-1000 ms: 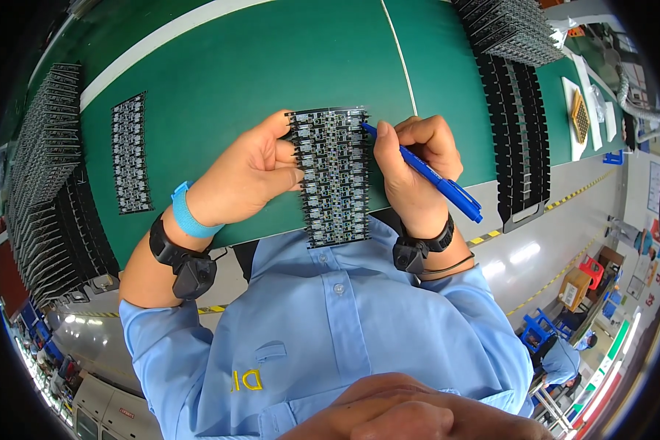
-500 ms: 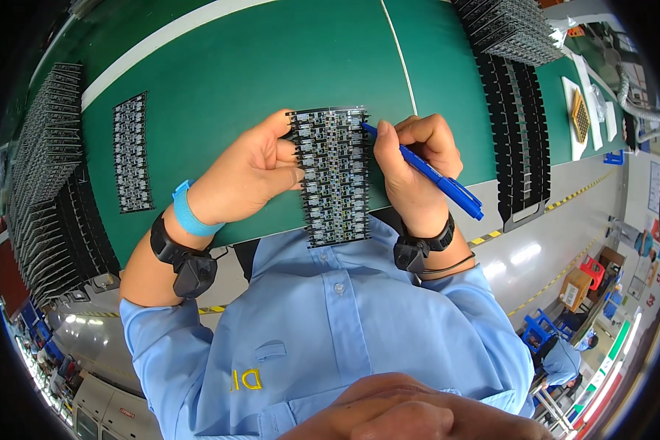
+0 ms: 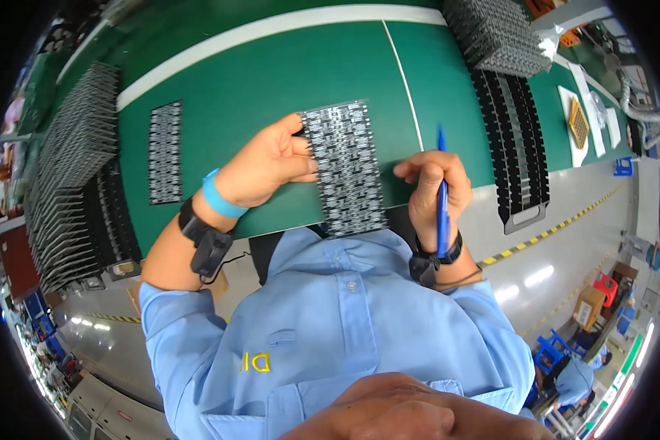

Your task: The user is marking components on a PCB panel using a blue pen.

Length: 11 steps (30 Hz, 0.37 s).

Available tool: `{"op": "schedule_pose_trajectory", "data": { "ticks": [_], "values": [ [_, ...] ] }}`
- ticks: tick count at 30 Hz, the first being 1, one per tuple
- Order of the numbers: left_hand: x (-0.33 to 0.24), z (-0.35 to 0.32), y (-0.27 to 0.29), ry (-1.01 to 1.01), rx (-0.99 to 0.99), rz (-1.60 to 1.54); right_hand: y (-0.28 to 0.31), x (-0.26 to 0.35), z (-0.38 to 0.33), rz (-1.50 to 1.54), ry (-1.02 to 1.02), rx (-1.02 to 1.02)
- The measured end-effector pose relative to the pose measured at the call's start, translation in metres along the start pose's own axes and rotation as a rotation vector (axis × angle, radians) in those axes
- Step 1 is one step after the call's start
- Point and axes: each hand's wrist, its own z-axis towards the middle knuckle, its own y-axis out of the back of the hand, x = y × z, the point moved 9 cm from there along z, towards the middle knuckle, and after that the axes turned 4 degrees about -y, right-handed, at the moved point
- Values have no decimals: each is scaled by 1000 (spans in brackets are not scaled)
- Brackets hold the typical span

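Over the green bench (image 3: 271, 81), we see the circuit panel (image 3: 345, 169) pinched at its left edge by our left hand (image 3: 268, 165) – thin, light, stiff, best gripped by the edges; our right hand (image 3: 433, 187) is wrapped around a blue pen (image 3: 441, 198), apart from the panel

a circuit board panel (image 3: 345, 169) sits in the middle over the near edge of the table (image 3: 271, 81), between the left hand (image 3: 268, 165) touching its left edge and the right hand (image 3: 433, 187), just right of it, with a pen (image 3: 441, 194). a second panel (image 3: 165, 152) lies on the table further left. stacked trays (image 3: 70, 198) stand at the far left, more trays (image 3: 517, 147) at the right.
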Motion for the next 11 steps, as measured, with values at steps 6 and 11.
{"op": "schedule_pose_trajectory", "data": {
  "ticks": [6,11],
  "values": [
    [-9,3,2,-235,-1,20,-23,-8,-7,52,-205,72],
    [-72,-50,1,-459,-361,1150,-20,-77,9,769,-421,50]
  ]
}}
